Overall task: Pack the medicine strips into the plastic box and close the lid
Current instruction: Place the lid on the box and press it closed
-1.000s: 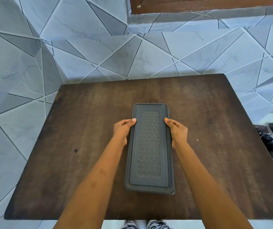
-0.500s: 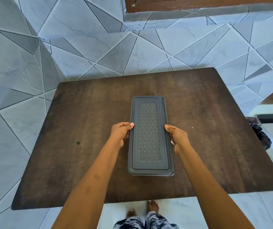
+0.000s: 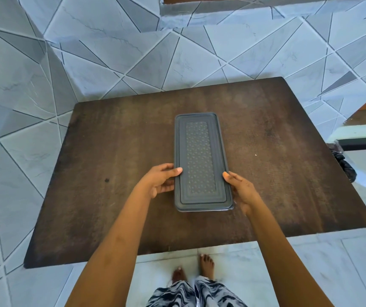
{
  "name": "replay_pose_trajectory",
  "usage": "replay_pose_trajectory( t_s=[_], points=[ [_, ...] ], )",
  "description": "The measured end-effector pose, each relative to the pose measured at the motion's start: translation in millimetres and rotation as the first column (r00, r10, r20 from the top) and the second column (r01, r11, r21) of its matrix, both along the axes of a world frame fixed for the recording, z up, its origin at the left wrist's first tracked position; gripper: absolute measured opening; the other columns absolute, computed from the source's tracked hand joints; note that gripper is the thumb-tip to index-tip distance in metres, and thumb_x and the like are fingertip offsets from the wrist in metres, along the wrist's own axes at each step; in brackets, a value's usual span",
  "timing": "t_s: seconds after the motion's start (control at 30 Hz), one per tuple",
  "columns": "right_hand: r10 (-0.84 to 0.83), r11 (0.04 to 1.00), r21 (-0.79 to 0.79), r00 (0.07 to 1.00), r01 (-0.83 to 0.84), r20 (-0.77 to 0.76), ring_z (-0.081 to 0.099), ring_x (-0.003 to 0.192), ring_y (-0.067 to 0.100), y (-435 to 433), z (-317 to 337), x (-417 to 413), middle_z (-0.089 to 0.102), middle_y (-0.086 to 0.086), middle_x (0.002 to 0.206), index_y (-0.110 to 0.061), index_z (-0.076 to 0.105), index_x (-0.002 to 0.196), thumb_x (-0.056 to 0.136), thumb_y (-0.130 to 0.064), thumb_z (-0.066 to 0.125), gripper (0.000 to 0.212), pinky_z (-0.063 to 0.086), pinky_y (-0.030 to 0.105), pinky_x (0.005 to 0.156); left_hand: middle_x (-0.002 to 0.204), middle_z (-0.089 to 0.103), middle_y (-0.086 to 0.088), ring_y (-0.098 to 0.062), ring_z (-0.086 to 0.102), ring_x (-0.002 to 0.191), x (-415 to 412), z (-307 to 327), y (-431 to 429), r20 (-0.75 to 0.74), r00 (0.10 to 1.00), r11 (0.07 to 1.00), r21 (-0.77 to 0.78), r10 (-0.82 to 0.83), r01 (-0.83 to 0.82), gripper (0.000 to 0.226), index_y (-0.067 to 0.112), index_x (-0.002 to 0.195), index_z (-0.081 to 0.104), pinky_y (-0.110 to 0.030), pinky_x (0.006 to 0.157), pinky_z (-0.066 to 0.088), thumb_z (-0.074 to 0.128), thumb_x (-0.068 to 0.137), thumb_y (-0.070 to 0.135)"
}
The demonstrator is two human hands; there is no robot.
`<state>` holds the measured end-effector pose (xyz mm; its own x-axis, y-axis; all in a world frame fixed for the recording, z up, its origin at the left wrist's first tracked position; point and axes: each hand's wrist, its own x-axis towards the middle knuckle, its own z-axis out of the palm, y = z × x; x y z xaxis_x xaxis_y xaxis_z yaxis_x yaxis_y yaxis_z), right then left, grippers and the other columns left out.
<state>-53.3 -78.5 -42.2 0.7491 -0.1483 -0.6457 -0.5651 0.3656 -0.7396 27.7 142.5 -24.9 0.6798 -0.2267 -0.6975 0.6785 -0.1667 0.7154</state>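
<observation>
A long dark grey plastic box (image 3: 200,160) lies lengthwise in the middle of the brown wooden table (image 3: 111,173), its patterned lid down flat on top. My left hand (image 3: 159,181) holds the box's left edge near its front end, thumb on the lid rim. On the opposite side, my right hand (image 3: 241,189) grips the right edge, thumb tip on the rim. No medicine strips are visible; the inside of the box is hidden under the lid.
The table stands on a grey and blue tiled floor (image 3: 89,63). My bare feet (image 3: 199,269) show below the table's front edge. A black bag (image 3: 343,167) lies off the table's right side by a white ledge.
Both hands have slid along the box's long edges toward its near end. The camera view has pulled back, so more of the floor and my feet show.
</observation>
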Motion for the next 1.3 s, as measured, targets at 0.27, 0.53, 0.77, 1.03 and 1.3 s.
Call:
replay_pose_trajectory(
  t_s=[0.27,0.53,0.77,1.03,1.3],
  points=[
    [-0.051,0.994,-0.097,0.998,0.055,0.041,0.060,0.103,0.025,3,1,13,0.062,0.016,0.123,-0.002,0.055,0.125,0.084,-0.016,0.065,0.045,0.050,0.038,0.097,0.087,0.066,-0.003,-0.008,0.060,0.071,2,3,-12,0.109,0.983,0.988,0.023,0.147,-0.151,0.024,0.006,0.107,0.061,-0.018,0.059,0.053,0.067,0.084,0.010],
    [0.356,0.903,-0.240,0.933,-0.357,-0.051,0.057,0.114,0.024,0,17,-16,0.048,0.003,0.134,-0.013,0.041,0.136,0.081,-0.023,0.069,0.063,0.055,0.023,0.076,0.100,0.056,0.003,-0.018,0.062,0.090,-30,8,5,-0.014,0.970,0.960,0.138,-0.244,0.243,0.073,0.019,0.140,0.032,-0.029,0.068,0.057,0.072,0.080,0.015],
    [0.447,0.816,-0.413,0.894,-0.405,0.007,0.050,0.121,0.019,-4,18,-28,0.054,0.004,0.134,-0.010,0.045,0.133,0.077,-0.019,0.071,0.063,0.038,0.040,0.107,0.140,0.045,-0.010,-0.022,0.058,0.110,-34,1,8,0.049,0.958,0.958,0.060,-0.283,0.280,0.076,0.014,0.139,0.032,-0.025,0.071,0.061,0.073,0.076,0.005],
    [0.440,0.800,-0.506,0.888,-0.321,0.132,0.048,0.118,0.011,7,21,-17,0.051,0.002,0.133,-0.011,0.037,0.139,0.085,-0.019,0.063,0.060,0.037,0.027,0.102,0.134,0.044,-0.007,-0.018,0.052,0.108,-35,2,4,0.220,0.969,0.991,0.089,-0.114,0.096,0.071,0.009,0.140,0.033,-0.020,0.064,0.059,0.070,0.080,0.005],
    [0.428,0.751,-0.617,0.884,-0.235,0.185,0.056,0.120,0.021,24,20,64,0.056,0.010,0.134,-0.012,0.036,0.141,0.086,-0.027,0.063,0.063,0.043,0.030,0.102,0.144,0.039,-0.024,-0.032,0.046,0.128,27,1,-5,0.407,0.908,0.972,0.156,0.098,-0.175,0.074,0.011,0.144,0.031,-0.039,0.088,0.055,0.069,0.081,0.006]
  ],
)
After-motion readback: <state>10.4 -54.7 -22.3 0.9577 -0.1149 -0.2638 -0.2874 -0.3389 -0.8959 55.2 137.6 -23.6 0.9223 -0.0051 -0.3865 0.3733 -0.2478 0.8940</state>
